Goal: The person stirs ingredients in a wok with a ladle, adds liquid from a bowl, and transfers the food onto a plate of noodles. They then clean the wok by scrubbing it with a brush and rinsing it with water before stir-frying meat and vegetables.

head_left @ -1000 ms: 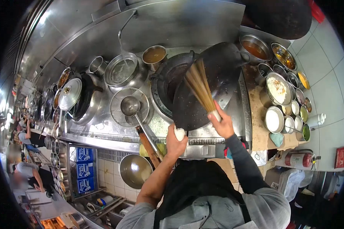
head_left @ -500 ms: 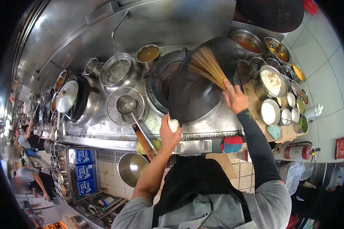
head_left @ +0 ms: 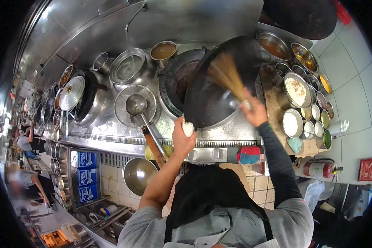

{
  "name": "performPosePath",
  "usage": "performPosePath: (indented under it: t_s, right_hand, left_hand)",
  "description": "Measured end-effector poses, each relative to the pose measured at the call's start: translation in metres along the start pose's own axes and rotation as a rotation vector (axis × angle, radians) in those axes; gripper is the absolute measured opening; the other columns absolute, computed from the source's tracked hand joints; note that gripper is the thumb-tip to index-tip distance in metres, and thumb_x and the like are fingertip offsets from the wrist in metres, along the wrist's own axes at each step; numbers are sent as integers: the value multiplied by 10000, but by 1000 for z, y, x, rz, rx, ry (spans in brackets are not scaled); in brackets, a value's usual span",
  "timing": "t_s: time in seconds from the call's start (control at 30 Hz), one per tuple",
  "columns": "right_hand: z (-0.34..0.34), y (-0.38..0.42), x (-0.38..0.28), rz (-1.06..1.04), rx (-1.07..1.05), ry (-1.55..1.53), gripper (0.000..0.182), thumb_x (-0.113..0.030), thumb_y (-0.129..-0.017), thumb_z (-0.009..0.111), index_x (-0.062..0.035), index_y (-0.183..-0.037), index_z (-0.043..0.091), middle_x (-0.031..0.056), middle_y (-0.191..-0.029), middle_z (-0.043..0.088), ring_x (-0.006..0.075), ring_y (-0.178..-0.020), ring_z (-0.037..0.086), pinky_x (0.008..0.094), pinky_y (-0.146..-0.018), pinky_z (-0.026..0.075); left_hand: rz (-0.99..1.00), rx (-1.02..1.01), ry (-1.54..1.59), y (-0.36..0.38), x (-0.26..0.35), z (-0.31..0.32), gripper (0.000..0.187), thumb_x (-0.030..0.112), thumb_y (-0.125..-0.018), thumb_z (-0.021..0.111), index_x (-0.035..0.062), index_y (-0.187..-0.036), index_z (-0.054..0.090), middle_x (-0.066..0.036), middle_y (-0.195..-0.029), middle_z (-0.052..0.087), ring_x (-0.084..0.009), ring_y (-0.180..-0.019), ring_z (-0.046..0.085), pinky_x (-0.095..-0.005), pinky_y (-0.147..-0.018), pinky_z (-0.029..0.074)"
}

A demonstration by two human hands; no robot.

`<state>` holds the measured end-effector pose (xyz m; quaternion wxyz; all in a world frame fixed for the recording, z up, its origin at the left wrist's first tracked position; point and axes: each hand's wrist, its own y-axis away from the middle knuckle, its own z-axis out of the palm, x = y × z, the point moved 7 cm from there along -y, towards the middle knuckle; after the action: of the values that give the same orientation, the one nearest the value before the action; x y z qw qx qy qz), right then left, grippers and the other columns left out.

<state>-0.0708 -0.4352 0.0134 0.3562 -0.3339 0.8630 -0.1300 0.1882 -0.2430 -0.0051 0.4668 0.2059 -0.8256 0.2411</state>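
My left hand (head_left: 182,140) is closed around a white cloth (head_left: 188,129) at the near rim of a large black wok (head_left: 204,101). The wok stands tilted over the right side of the round burner (head_left: 174,84). In my right hand (head_left: 255,111) is a bamboo wok brush (head_left: 228,76), gripped at its bound end, with the bristles spread against the wok's inner surface. Brush and hand are smeared by motion. To the left, a ladle (head_left: 136,105) rests on a round wire strainer (head_left: 122,113).
Bowls of ingredients, among them a white-filled bowl (head_left: 292,124), crowd the right counter. Behind the burner stands a pot of brown liquid (head_left: 163,51). A lidded pot (head_left: 73,93) is at the left. A metal bowl (head_left: 139,177) sits below the stove edge. Other people work far left.
My right hand has moved a little toward me, carrying the brush down the wok's inside. The wok looks more tipped up. My left hand keeps its grip.
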Motion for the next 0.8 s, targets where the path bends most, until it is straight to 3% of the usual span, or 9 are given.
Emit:
performPosePath:
  t_s: [0.2,0.37,0.47,0.53,0.6,0.67,0.7,0.73,0.8]
  right_hand:
    - [1,122,-7,158,-631,146,627,-269,-834,672,-213,-1425,470,250,-921,648,410,-785,657,469,-732,540]
    - [-60,83,-43,133,-423,281,602,-232,-825,692,-185,-1395,505,240,-914,644,364,-685,659,442,-614,545]
    - [-6,67,-87,72,-263,-132,608,-215,-863,667,-154,-1430,457,252,-907,637,394,-748,657,447,-666,543]
    - [50,94,-104,304,-424,-258,589,-181,-855,689,-55,-1392,482,256,-1055,642,373,-976,642,406,-832,500]
    - [68,136,-92,249,-336,-249,599,-230,-858,680,-48,-1391,478,274,-1040,646,392,-980,644,406,-841,505]
    - [55,166,-12,310,-452,90,689,-268,-840,676,-177,-1467,407,263,-944,652,408,-695,654,458,-687,544]
    - [29,155,12,560,-500,317,663,-224,-853,662,-152,-1462,413,260,-942,656,390,-721,654,444,-685,537]
    - [4,141,35,155,-50,100,631,-183,-875,642,-126,-1460,413,267,-979,655,377,-817,659,428,-734,529]
    - [-34,120,57,471,-166,248,615,-180,-899,627,-133,-1469,401,260,-1070,649,379,-972,644,416,-834,514]
  left_hand:
    - [-201,37,134,-5,-31,-1,552,61,-720,636,-7,-1244,474,-235,-1056,630,-380,-956,626,-425,-862,478]
    - [-250,34,119,5,-28,-2,563,67,-747,646,-28,-1264,443,-239,-1046,627,-346,-941,637,-397,-863,485]
    - [-276,30,166,7,-26,1,573,68,-756,648,-48,-1271,426,-231,-1052,630,-301,-951,639,-382,-868,485]
    - [-309,54,182,9,-30,3,575,73,-753,639,-46,-1272,421,-228,-1048,630,-297,-949,640,-378,-865,484]
    - [-325,57,187,11,-32,0,579,78,-752,632,-47,-1274,415,-224,-1040,629,-292,-938,637,-376,-858,484]
    - [-351,78,197,11,-39,-1,582,83,-752,625,-48,-1276,408,-221,-1032,628,-286,-928,635,-373,-852,484]
    - [-391,88,228,18,-46,0,587,88,-752,619,-47,-1281,402,-215,-1019,626,-283,-914,629,-372,-845,484]
    - [-422,100,263,21,-51,1,592,93,-753,613,-47,-1285,396,-208,-1006,625,-279,-900,623,-370,-838,483]
    - [-474,103,300,27,-51,0,535,92,-759,610,-50,-1236,413,-191,-978,614,-268,-872,605,-375,-824,481]
